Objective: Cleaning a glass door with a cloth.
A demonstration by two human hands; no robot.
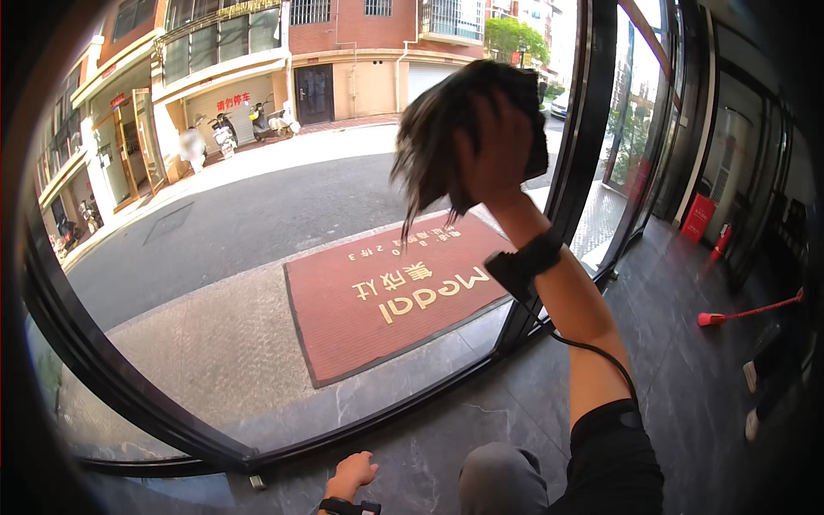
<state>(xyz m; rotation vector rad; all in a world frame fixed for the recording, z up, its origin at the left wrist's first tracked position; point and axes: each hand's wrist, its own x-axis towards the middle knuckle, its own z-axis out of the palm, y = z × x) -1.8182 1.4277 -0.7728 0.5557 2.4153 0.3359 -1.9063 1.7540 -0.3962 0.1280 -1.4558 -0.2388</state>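
My right hand (496, 151) is raised at arm's length and presses its spread fingers over a dark, bunched cloth (428, 138) with a ragged edge. The cloth is up in front of a large glass pane, near the upright black frame (570, 148) on its right; whether it touches the glass is hard to tell. Low in the view, my left hand (354, 473) hangs above the dark marble-look floor (418, 438), back upward. Nothing shows in it, and its fingers are mostly hidden. A black strap with a cable circles my right wrist.
Beyond the glass lie a red doormat (399, 296) bearing writing, a road, and parked scooters (270, 122). On the right are a red box (697, 217), a fire extinguisher (721, 241), a red long-handled tool (711, 318) and another person's shoes (751, 425). My knee (502, 476) is below.
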